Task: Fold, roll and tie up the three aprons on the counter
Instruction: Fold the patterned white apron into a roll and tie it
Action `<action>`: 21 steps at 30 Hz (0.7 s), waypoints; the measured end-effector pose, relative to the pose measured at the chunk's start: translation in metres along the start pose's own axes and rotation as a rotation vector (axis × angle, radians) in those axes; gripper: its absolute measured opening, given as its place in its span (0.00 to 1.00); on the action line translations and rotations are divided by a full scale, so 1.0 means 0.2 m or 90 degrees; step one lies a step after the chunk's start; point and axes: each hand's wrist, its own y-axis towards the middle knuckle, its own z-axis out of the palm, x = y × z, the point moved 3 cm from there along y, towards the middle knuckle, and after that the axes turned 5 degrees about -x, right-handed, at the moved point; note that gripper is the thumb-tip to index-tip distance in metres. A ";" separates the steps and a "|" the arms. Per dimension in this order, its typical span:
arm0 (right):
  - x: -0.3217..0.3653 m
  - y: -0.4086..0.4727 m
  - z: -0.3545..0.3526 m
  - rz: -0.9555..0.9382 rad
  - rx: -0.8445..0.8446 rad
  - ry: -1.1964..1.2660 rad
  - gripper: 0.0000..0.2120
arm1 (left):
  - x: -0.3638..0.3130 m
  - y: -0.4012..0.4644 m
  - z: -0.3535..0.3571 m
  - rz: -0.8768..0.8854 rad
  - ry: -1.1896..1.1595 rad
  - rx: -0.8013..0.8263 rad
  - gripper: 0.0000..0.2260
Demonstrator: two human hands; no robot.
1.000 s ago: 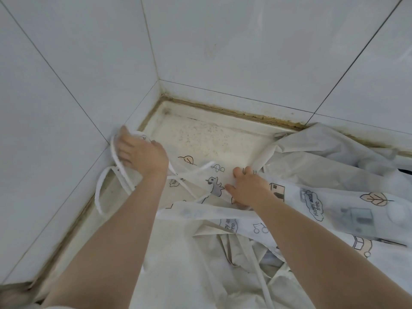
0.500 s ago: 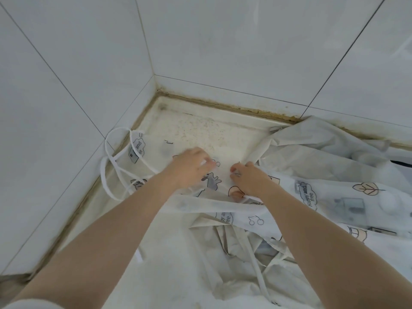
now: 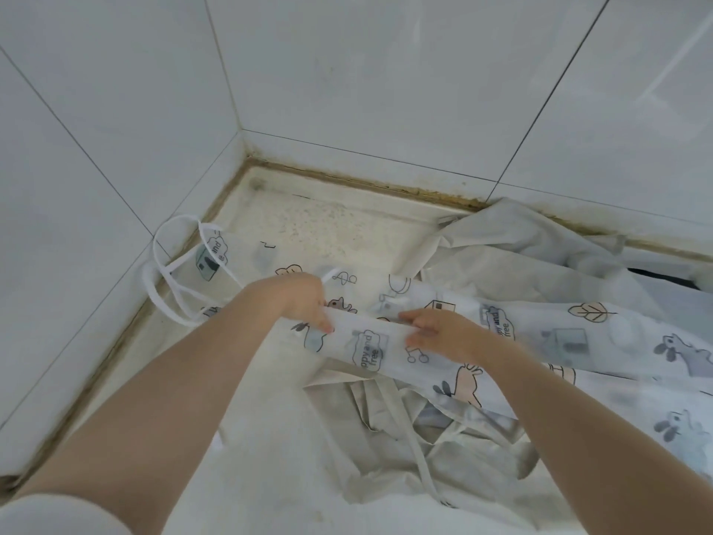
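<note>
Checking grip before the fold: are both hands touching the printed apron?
Touching. Head view shows left hand and right hand pinching the printed apron's folded edge.

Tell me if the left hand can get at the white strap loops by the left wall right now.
Probably yes, once it lets go. The left hand grips the folded edge of the translucent cartoon-printed apron; the white strap loops lie uncovered just to its left against the white tiled wall, with nothing between.
</note>
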 end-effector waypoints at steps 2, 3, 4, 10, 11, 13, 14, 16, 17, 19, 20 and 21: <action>-0.01 0.00 0.03 0.043 -0.032 0.042 0.16 | 0.05 0.01 -0.02 -0.048 0.032 -0.034 0.10; -0.01 0.00 0.03 0.056 -0.043 0.055 0.16 | 0.06 0.02 -0.02 -0.081 0.058 -0.048 0.07; -0.02 0.01 0.03 0.072 -0.050 0.077 0.16 | 0.08 0.03 -0.02 -0.113 0.076 -0.054 0.03; -0.04 0.05 0.05 0.176 -0.069 -0.074 0.11 | 0.03 -0.01 0.08 -0.282 0.093 -0.141 0.10; -0.03 0.04 0.05 0.172 -0.078 -0.101 0.10 | 0.01 -0.03 0.09 -0.294 0.145 -0.154 0.10; -0.01 0.02 0.07 0.173 -0.082 -0.126 0.09 | -0.04 -0.07 0.14 -0.305 0.273 -0.162 0.12; 0.00 0.02 0.07 0.177 -0.095 -0.146 0.10 | -0.08 -0.07 0.15 -0.294 0.327 -0.177 0.14; 0.00 0.01 0.07 0.175 -0.113 -0.182 0.10 | -0.23 -0.05 0.18 -0.192 0.304 -0.269 0.19; -0.01 0.01 0.08 0.174 -0.118 -0.185 0.12 | -0.33 -0.03 0.20 -0.099 0.213 -0.316 0.22; -0.01 0.00 0.10 0.146 -0.135 -0.181 0.14 | -0.51 0.02 0.27 0.080 0.006 -0.295 0.25; -0.03 -0.02 0.10 0.124 -0.146 -0.163 0.13 | -0.58 0.06 0.30 0.132 -0.045 -0.257 0.25; -0.03 -0.02 0.09 0.096 -0.159 -0.128 0.12 | -0.60 0.09 0.33 0.149 -0.063 -0.233 0.26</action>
